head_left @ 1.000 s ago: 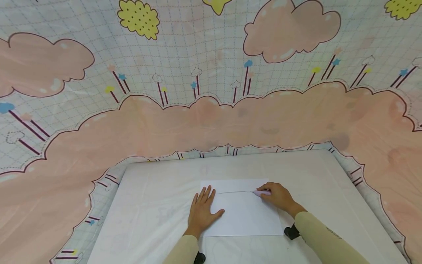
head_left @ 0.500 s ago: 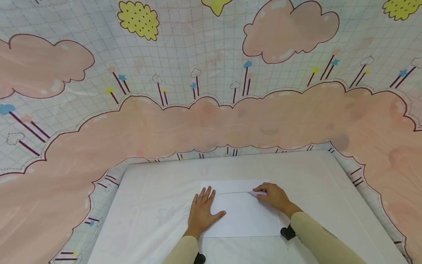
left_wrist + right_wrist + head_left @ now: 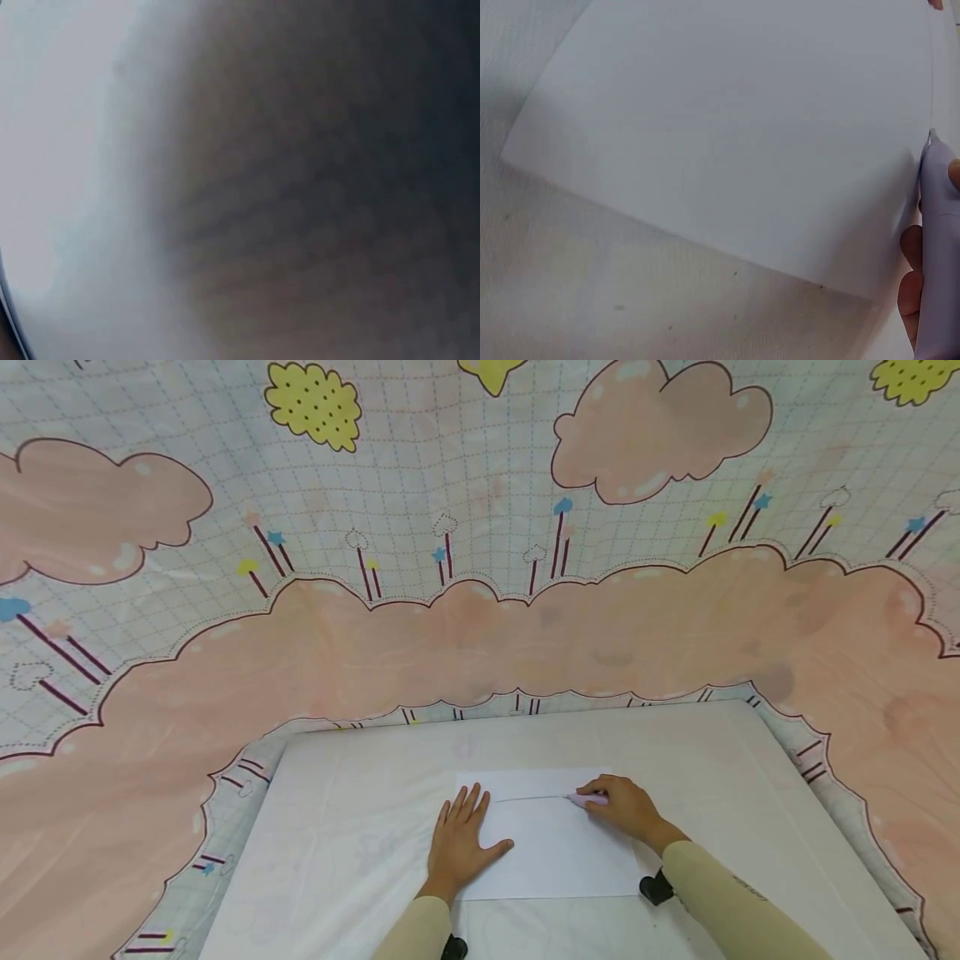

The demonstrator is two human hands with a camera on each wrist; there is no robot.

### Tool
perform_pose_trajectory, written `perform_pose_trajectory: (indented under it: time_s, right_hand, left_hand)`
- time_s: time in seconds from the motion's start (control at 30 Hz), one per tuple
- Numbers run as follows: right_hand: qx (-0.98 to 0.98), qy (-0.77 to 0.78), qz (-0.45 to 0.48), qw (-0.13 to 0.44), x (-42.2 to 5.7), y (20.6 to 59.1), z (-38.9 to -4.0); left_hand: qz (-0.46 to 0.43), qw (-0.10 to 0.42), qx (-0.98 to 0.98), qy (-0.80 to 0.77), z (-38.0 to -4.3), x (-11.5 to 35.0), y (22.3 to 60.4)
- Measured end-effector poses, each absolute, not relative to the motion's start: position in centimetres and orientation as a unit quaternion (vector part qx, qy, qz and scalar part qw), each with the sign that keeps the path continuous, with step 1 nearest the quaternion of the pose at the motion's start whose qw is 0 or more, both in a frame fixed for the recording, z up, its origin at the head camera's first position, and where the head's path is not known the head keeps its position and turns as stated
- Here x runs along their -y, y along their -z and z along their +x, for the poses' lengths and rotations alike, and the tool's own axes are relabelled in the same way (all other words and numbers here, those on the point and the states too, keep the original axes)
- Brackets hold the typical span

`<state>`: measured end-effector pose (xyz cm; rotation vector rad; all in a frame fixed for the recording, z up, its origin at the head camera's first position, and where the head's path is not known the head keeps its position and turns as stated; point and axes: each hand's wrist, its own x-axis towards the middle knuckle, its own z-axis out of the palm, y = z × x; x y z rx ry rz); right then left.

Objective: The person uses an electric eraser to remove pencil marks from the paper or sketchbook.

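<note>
A white sheet of paper (image 3: 555,852) lies on the white-covered table, with a thin dark line (image 3: 528,798) running across its upper part. My left hand (image 3: 459,843) rests on the sheet's left side, fingers spread and thumb out. My right hand (image 3: 626,806) grips a lavender craft knife (image 3: 939,247) with a small metal tip. That tip meets the line, which runs on from it in the right wrist view. Beside the knife the sheet looks raised and shadowed. The left wrist view is dark and blurred, with no detail of the hand.
The white table (image 3: 360,827) reaches beyond the sheet on all sides. Behind and around it hangs a cloth (image 3: 525,643) printed with clouds and stars. A black wrist device (image 3: 656,887) sits at the right sleeve (image 3: 735,902).
My right hand and the knife have shifted slightly left along the line, then stayed still over the last half second. The sheet's right edge has moved a little left. My left hand stays put.
</note>
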<state>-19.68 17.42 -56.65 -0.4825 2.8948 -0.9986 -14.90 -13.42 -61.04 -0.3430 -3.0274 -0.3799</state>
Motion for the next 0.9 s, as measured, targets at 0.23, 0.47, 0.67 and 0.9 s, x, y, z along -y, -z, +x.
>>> perform_pose_trajectory:
  time_s: [0.23, 0.47, 0.67, 0.9]
  right_hand:
    - [-0.934, 0.322, -0.15, 0.022, -18.2, 56.9, -19.6]
    - [-0.936, 0.321, -0.146, 0.018, -18.7, 57.1, -19.6]
    - [-0.931, 0.329, -0.155, 0.021, -18.4, 57.1, -19.7]
    - [-0.929, 0.337, -0.152, 0.025, -17.5, 57.3, -19.9]
  left_hand:
    - [-0.11, 0.035, 0.985, 0.13, -14.8, 13.4, 60.8]
    - [-0.114, 0.041, 0.984, 0.13, -14.7, 13.4, 60.7]
    - [-0.118, 0.057, 0.984, 0.123, -14.8, 13.4, 60.8]
    - [-0.116, 0.048, 0.985, 0.119, -14.8, 13.4, 60.9]
